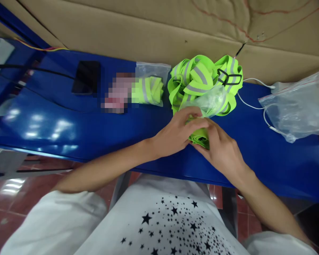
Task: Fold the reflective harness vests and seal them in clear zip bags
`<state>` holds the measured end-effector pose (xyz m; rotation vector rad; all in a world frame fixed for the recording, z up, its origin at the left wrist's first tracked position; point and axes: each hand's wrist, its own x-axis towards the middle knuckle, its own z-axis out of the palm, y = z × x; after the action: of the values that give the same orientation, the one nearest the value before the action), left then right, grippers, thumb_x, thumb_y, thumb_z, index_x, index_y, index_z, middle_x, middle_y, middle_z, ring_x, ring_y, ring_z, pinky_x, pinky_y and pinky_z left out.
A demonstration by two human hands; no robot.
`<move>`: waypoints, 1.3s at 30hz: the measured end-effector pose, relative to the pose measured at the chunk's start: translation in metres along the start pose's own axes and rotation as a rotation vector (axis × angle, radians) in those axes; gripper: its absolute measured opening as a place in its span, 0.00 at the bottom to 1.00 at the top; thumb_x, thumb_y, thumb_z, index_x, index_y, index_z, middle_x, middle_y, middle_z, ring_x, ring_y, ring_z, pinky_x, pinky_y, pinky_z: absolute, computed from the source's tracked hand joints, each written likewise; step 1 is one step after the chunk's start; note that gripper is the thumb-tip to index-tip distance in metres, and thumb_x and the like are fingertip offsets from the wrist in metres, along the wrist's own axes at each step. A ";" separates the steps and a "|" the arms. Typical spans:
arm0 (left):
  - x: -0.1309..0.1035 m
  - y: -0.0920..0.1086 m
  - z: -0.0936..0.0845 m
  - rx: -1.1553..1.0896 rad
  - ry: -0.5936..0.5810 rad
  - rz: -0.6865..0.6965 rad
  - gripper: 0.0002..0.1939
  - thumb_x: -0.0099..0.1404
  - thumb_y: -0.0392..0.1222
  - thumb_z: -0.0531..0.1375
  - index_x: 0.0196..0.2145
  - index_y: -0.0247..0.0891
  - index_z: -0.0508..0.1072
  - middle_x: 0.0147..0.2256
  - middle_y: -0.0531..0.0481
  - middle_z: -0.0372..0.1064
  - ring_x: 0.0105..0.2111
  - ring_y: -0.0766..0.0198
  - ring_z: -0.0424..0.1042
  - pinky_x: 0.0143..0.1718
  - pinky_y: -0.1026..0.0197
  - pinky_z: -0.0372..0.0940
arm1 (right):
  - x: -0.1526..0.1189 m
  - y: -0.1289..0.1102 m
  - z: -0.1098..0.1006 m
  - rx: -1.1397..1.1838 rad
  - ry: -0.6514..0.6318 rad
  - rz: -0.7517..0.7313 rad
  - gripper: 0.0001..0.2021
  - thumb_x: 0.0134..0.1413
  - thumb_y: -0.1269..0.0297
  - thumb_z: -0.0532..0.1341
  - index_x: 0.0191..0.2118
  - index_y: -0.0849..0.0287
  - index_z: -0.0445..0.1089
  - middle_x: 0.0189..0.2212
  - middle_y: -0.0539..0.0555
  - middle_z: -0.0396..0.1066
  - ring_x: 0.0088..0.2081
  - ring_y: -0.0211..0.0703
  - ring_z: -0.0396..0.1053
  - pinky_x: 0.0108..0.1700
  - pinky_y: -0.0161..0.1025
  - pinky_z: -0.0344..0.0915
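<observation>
Left hand and right hand together clasp a roll, presumably against unwinding. A bag partly covers loose straps beyond.

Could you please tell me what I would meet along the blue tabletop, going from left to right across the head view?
Black box-like object → pixelated pinkish item → bagged yellow-green strap → heap of loose yellow-green straps → transparent plastic packaging.
</observation>
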<state>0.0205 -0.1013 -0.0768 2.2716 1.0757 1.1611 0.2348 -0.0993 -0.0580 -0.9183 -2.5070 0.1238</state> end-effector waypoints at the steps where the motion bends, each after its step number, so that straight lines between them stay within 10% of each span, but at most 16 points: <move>1: 0.002 0.002 -0.007 -0.066 -0.043 -0.006 0.28 0.63 0.28 0.60 0.58 0.49 0.73 0.60 0.44 0.69 0.63 0.51 0.69 0.64 0.44 0.67 | 0.000 0.004 0.000 0.013 0.020 -0.011 0.25 0.65 0.61 0.66 0.63 0.60 0.63 0.59 0.68 0.73 0.54 0.60 0.78 0.43 0.48 0.81; 4: 0.010 0.007 -0.038 -0.267 -0.182 0.002 0.35 0.61 0.34 0.69 0.64 0.48 0.68 0.66 0.43 0.65 0.68 0.46 0.63 0.70 0.40 0.62 | 0.003 0.017 -0.012 0.145 0.106 0.068 0.21 0.65 0.63 0.65 0.61 0.56 0.67 0.51 0.59 0.79 0.44 0.49 0.81 0.41 0.42 0.79; 9: 0.032 0.016 -0.073 -0.340 -0.099 -0.203 0.41 0.37 0.49 0.83 0.51 0.45 0.80 0.57 0.46 0.75 0.66 0.36 0.67 0.73 0.36 0.53 | 0.014 0.024 -0.034 0.476 0.073 0.197 0.16 0.65 0.56 0.65 0.55 0.53 0.71 0.38 0.50 0.78 0.33 0.41 0.75 0.33 0.38 0.74; 14: 0.034 0.019 -0.067 -0.194 -0.221 -0.257 0.35 0.46 0.59 0.79 0.49 0.43 0.79 0.44 0.47 0.81 0.45 0.48 0.80 0.50 0.53 0.71 | 0.022 0.024 -0.032 0.486 0.084 0.156 0.21 0.69 0.55 0.61 0.64 0.51 0.67 0.49 0.55 0.77 0.44 0.48 0.77 0.43 0.43 0.76; 20: 0.031 0.030 -0.067 -0.159 -0.278 -0.311 0.34 0.58 0.68 0.70 0.49 0.37 0.79 0.38 0.51 0.81 0.37 0.60 0.78 0.37 0.63 0.64 | 0.023 0.023 -0.034 0.590 0.116 -0.009 0.27 0.63 0.51 0.67 0.65 0.50 0.67 0.54 0.56 0.75 0.50 0.50 0.75 0.49 0.44 0.75; 24: 0.036 0.044 -0.072 -0.096 -0.383 -0.329 0.27 0.63 0.67 0.66 0.36 0.36 0.80 0.29 0.52 0.77 0.29 0.65 0.73 0.30 0.64 0.57 | 0.024 0.018 -0.045 0.561 0.124 -0.049 0.22 0.60 0.68 0.70 0.58 0.50 0.72 0.48 0.54 0.77 0.49 0.48 0.75 0.51 0.45 0.74; 31: 0.044 0.051 -0.060 -0.034 -0.436 -0.288 0.29 0.63 0.69 0.65 0.36 0.37 0.77 0.26 0.53 0.74 0.26 0.65 0.70 0.28 0.63 0.54 | 0.028 0.013 -0.056 0.502 -0.028 -0.172 0.15 0.62 0.71 0.66 0.54 0.54 0.74 0.50 0.56 0.75 0.49 0.46 0.75 0.51 0.44 0.74; 36: 0.047 0.046 -0.058 -0.203 -0.376 -0.276 0.33 0.57 0.63 0.72 0.52 0.39 0.76 0.40 0.49 0.80 0.40 0.56 0.78 0.39 0.60 0.66 | 0.030 0.004 -0.052 0.480 0.191 0.134 0.19 0.59 0.65 0.71 0.54 0.51 0.71 0.49 0.55 0.74 0.48 0.49 0.74 0.49 0.48 0.72; 39: 0.046 0.044 -0.058 -0.283 -0.370 -0.320 0.40 0.52 0.58 0.76 0.58 0.40 0.73 0.50 0.47 0.79 0.49 0.52 0.79 0.48 0.56 0.69 | 0.034 0.000 -0.053 0.448 0.220 0.026 0.14 0.59 0.66 0.72 0.50 0.52 0.73 0.46 0.54 0.76 0.47 0.47 0.75 0.48 0.46 0.73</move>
<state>0.0117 -0.0951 0.0088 1.9083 1.0065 0.6818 0.2357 -0.0818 0.0024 -0.7322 -2.1382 0.5383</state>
